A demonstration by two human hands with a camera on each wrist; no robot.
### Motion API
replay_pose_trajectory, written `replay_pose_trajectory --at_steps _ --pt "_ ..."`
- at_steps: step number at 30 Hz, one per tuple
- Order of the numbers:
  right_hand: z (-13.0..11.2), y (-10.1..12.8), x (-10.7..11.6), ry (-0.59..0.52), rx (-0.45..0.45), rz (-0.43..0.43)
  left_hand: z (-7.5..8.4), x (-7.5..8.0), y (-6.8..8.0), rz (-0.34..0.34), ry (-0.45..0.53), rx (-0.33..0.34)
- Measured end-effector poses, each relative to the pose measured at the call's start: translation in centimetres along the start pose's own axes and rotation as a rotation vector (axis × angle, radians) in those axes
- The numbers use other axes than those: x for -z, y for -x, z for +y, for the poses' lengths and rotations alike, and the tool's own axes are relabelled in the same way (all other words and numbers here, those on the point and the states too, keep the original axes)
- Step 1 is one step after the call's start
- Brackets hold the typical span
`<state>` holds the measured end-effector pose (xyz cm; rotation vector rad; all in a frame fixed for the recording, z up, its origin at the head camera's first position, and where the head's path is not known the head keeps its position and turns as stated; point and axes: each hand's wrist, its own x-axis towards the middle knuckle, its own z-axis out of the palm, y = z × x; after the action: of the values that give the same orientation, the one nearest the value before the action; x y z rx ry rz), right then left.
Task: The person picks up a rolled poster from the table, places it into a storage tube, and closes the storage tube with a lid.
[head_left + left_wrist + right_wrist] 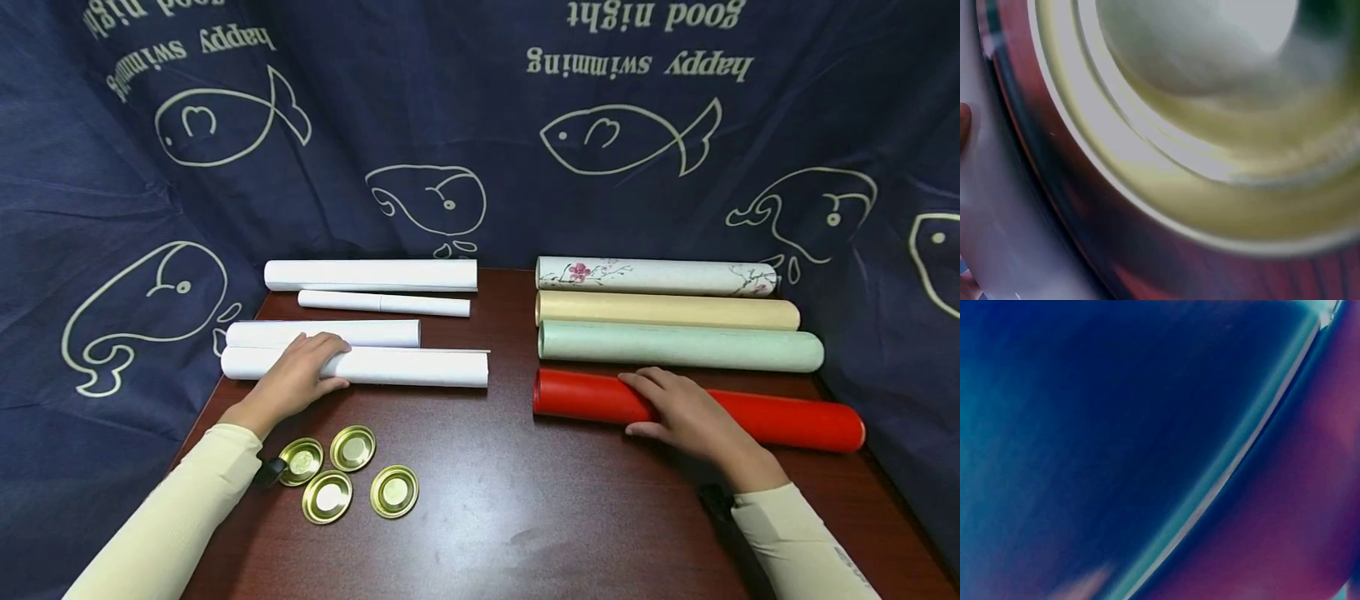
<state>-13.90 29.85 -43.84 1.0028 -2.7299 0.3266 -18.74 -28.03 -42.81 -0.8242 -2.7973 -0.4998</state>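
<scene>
Gold lids [327, 497] lie nearest on the desk [525, 517]. Beyond, the right hand [686, 418] curls its fingers round the red roll [798, 421] directly beneath, whose long axis runs crosswise, right end nearer. Leftward, the left hand [298, 377] likewise grips the front white roll [420, 367], also lying crosswise.

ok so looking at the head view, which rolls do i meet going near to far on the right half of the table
red roll → pale green roll → pale yellow roll → white roll with pink flowers
</scene>
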Motion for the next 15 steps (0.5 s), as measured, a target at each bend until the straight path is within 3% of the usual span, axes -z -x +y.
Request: replay_pose_trajectory --at_steps 15 --pt "-0.7 0.4 0.3 0.003 0.016 0.083 2.0 0.7 0.4 0.122 0.028 -0.129"
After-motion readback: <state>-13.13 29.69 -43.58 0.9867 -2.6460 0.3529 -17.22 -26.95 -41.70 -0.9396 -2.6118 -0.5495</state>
